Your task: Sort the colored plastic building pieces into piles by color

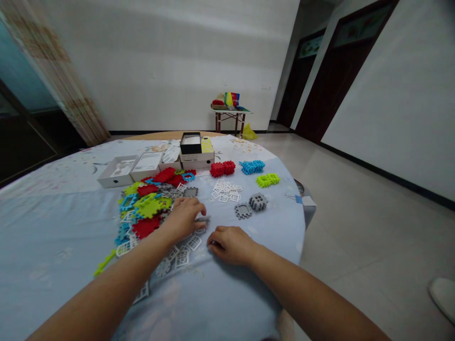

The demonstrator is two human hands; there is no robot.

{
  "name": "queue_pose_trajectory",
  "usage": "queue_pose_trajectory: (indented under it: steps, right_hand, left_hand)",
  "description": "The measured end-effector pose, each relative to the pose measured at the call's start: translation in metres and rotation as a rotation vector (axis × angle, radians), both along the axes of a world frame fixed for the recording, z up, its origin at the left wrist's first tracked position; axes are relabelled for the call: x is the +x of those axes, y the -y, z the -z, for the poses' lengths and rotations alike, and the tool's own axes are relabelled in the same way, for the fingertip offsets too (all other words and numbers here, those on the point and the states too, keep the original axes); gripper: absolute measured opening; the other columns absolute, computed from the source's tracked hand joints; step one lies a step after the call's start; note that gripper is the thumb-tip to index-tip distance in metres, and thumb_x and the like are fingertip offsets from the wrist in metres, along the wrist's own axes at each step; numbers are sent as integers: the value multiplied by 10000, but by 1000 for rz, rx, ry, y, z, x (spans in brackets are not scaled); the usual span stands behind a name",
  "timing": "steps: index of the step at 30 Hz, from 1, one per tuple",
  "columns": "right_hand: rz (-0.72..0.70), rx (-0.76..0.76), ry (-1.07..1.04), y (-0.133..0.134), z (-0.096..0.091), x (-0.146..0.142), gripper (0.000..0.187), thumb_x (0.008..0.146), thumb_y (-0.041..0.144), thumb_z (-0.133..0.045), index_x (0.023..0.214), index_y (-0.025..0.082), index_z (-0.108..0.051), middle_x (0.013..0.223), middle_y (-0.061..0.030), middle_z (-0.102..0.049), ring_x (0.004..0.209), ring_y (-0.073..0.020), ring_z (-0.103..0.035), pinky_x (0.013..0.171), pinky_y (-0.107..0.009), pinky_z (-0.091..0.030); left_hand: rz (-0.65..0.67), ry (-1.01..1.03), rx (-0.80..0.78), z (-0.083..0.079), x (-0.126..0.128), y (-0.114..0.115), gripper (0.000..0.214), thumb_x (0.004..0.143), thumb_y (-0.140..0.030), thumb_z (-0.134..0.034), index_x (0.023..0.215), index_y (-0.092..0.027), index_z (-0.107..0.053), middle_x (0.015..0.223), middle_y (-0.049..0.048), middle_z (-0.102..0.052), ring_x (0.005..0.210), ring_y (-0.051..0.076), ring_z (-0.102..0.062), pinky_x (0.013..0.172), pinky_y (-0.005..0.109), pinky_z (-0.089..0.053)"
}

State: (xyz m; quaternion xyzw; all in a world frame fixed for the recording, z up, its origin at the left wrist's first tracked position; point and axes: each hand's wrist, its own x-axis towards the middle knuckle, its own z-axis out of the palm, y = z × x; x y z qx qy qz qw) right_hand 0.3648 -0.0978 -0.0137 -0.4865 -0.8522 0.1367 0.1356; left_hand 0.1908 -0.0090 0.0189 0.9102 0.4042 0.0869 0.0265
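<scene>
- Your right hand [231, 244] lies nearest you, palm down on the cloth-covered surface [53, 227], its fingers curled under; you cannot tell whether they hold anything.
- Just beyond it and to the left, your left hand [185, 217] rests at the near right edge of the heap, fingers bent down over a small grey piece [203, 219] that pokes out past the fingertips; the grip looks closed on it, though the hand hides most of the piece.
- White lattice pieces [186, 251] lie scattered flat between and below your two wrists.
- Left of your left hand spreads the loose heap of tiles [149, 203], red, green, blue and grey, overlapping one another.
- To the right, well apart from your hands, a grey frame tile [243, 210] lies flat just beside a built grey cube [258, 201].
- Farther on sits a patch of small white pieces [227, 191].
- Past that stand three built blocks in a row: red [222, 168], blue [252, 166], green [268, 179].
- Open cardboard boxes [149, 166] line the far edge.
</scene>
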Motion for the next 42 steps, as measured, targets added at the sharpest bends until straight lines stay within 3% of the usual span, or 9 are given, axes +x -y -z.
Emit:
queue_pose_trajectory:
  steps: [6, 10, 14, 19, 25, 29, 34, 42]
  right_hand:
    - [18, -6, -28, 0, 3, -1, 220, 834, 286, -468, 968, 225, -633, 887, -26, -631, 768, -135, -579, 687, -229, -385]
    - [33, -16, -60, -2, 4, 0, 217, 834, 297, -472, 959, 235, -638, 891, -19, -640, 784, -139, -580, 697, -232, -390]
    - [49, -32, -69, -4, 3, 1, 208, 829, 302, -479, 951, 245, -638, 890, -10, -646, 764, -136, -576, 681, -234, -388]
    - [54, 3, -82, -6, 5, 0, 200, 815, 294, -487, 932, 237, -638, 866, -10, -655, 751, -142, -576, 657, -233, -383]
    - [18, 19, -96, -9, 10, -1, 216, 809, 275, -483, 926, 206, -651, 896, -33, -673, 786, -157, -590, 662, -236, -388]
    - [9, 23, -103, -10, 11, 0, 220, 804, 267, -484, 928, 201, -653, 883, -38, -677, 765, -160, -597, 650, -238, -388]
    - [21, 21, -106, -9, 10, 1, 206, 808, 286, -487, 929, 229, -643, 886, -19, -669, 762, -153, -592, 650, -235, -389]
    - [35, -35, -121, -10, 10, 2, 197, 824, 295, -479, 938, 239, -629, 867, -9, -656, 766, -140, -581, 681, -235, -388]
  left_hand:
    - [-65, -126, -120, 4, -8, -1, 572, 570, -494, -691, 1078, -252, -589, 1146, 98, -561, 1105, 300, -451, 979, 486, -234]
    - [-29, -217, -190, -3, -6, -7, 533, 573, -484, -673, 1057, -269, -610, 1122, 97, -566, 1084, 306, -467, 964, 496, -259]
    - [-43, -157, -149, -7, 3, -14, 521, 598, -549, -619, 1036, -265, -616, 1102, 91, -555, 1082, 303, -459, 945, 482, -284]
    - [-59, -12, -107, -9, 41, -22, 584, 624, -639, -548, 1064, -258, -604, 1114, 102, -538, 1095, 307, -444, 940, 481, -285]
    - [-23, 5, -145, -9, 97, -24, 638, 588, -696, -544, 1023, -237, -626, 1106, 125, -542, 1090, 318, -451, 933, 498, -283]
    - [3, 7, -155, -5, 113, -24, 725, 557, -740, -525, 1069, -233, -611, 1120, 136, -544, 1092, 318, -455, 934, 490, -288]
    - [-88, 62, -124, -13, 88, -32, 665, 676, -713, -407, 1072, -221, -613, 1107, 120, -583, 1071, 307, -483, 911, 481, -315]
    - [-218, 145, -110, -23, -6, -40, 508, 750, -576, -415, 991, -191, -645, 1025, 74, -649, 969, 230, -560, 845, 335, -400]
